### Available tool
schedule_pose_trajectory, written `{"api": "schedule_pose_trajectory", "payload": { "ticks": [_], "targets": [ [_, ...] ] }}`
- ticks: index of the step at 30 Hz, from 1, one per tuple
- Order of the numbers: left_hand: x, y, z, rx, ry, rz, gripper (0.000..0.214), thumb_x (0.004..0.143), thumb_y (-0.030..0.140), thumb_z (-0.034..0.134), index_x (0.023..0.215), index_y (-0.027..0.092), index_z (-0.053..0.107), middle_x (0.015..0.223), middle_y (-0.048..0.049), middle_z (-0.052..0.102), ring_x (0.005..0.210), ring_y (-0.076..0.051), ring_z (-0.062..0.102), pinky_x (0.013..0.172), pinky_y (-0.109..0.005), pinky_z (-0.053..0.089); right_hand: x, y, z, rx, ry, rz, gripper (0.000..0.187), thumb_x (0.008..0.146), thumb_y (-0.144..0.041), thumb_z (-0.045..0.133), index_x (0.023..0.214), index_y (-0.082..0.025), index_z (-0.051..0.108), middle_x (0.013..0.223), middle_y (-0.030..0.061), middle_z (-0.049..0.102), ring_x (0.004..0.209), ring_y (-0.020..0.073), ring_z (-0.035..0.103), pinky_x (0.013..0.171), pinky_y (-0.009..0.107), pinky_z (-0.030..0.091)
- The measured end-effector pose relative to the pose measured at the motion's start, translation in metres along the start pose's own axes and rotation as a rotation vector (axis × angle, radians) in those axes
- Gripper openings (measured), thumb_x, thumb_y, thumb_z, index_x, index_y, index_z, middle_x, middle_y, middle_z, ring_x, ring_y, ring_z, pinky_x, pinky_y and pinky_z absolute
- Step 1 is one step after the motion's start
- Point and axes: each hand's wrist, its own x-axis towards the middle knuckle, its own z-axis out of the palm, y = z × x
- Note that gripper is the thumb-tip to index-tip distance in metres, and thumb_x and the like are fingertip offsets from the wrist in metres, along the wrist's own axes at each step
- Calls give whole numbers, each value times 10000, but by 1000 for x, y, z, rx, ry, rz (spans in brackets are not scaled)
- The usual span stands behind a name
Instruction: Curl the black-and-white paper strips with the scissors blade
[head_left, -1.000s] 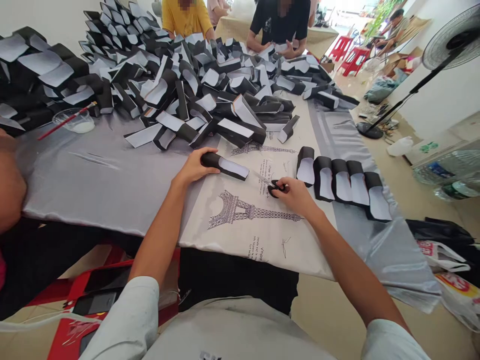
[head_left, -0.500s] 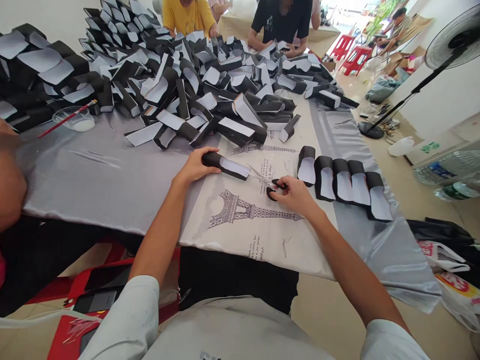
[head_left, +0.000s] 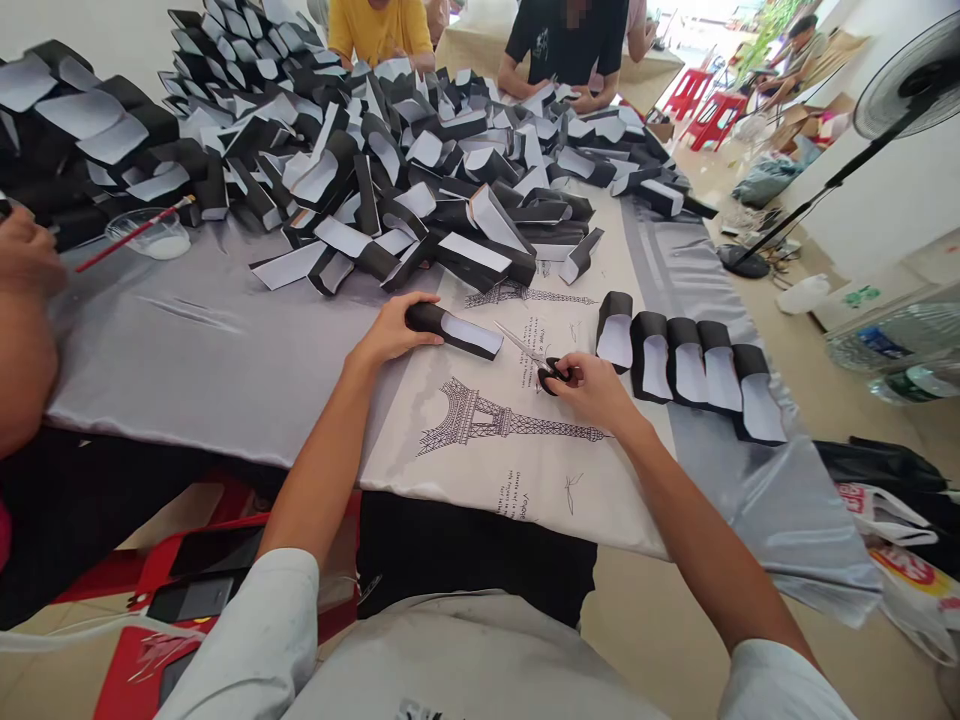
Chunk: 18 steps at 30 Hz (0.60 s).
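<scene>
Black-and-white card piece [head_left: 457, 333] gripped in left hand [head_left: 390, 335], fingers curled over its black end, pressing it onto a satin cloth printed with the Eiffel Tower [head_left: 480, 490]. Right hand [head_left: 596, 390] closed on black-handled scissors [head_left: 551, 375]; blades point up-left, tips just beside the piece's white end. Row of five similar pieces [head_left: 690, 360] lies right of the scissors. Large heap of pieces [head_left: 375, 170] lies beyond, near a plastic cup [head_left: 148, 235] holding a red-handled brush [head_left: 135, 235].

Pedestal fan [head_left: 909, 88] by the wall, red plastic stools [head_left: 703, 108], plastic carrier bags [head_left: 896, 525], water bottles [head_left: 896, 345]
</scene>
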Motion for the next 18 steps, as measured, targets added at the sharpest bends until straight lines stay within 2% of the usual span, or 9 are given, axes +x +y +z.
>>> {"api": "schedule_pose_trajectory", "payload": {
  "ticks": [5,12,18],
  "targets": [
    [0,1,1,-32,9,-8,831,658,528,995,1408,275,744,1367,-51,753,1236,-347,685,1088,-496,562,0,-2,2,-11,26,-40,341,800,-443,816,809,-257,530,951,65,706,692,176,512,682,373,417],
    [0,2,0,-12,3,5,804,673,523,987,1400,284,740,1384,-44,758,1253,-343,685,1120,-503,549,3,3,1,-46,-22,-77,250,847,-392,740,782,-255,541,789,21,599,698,193,486,684,370,373],
    [0,3,0,-9,1,5,808,677,536,985,1405,284,744,1382,-57,749,1269,-362,672,1106,-518,549,2,5,1,-2,4,-2,337,900,-528,726,800,-261,546,698,-6,542,677,195,478,676,371,367]
  ]
}}
